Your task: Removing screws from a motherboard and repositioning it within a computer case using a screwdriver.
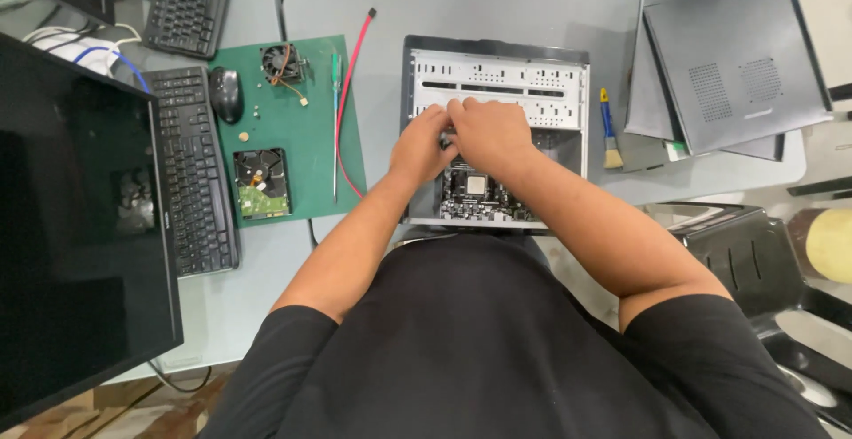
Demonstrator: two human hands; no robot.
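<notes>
An open computer case [497,75] lies flat on the grey table, its motherboard [479,192] with a square processor visible near me. Both my hands reach inside it, side by side. My left hand [422,144] has its fingers curled over the middle of the board. My right hand [488,133] lies just to the right, fingers bent and touching the left hand's fingertips. What the fingers grip is hidden beneath them.
A green mat [311,102] left of the case carries a hard drive [262,183], a cooler fan [282,63], a screwdriver [335,124] and a red cable [351,66]. Keyboard [191,168], mouse [225,93] and monitor [75,244] stand left. Brush [609,133] and case panels [732,62] lie right.
</notes>
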